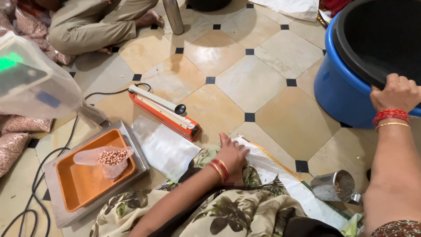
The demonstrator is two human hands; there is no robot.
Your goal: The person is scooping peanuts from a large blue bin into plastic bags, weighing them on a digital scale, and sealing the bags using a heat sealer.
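My right hand (397, 92) grips the black rim of a blue tub (337, 87) with a black liner at the far right. My left hand (231, 154) rests flat, fingers apart, on my knee and the white woven sack (280, 169) under it. A small clear bag of peanuts (109, 158) lies in an orange tray (83, 180) on a steel weighing scale (131, 136) at the left. A steel scoop cup (335, 186) lies on the sack near my right elbow.
An orange-and-white heat sealer (164, 112) lies on the tiled floor, with clear plastic bags (164, 147) beside it. The scale's covered display (30, 79) is at the upper left. Another person's leg (94, 24) is at the top left, packed peanut bags (13, 140) along the left edge.
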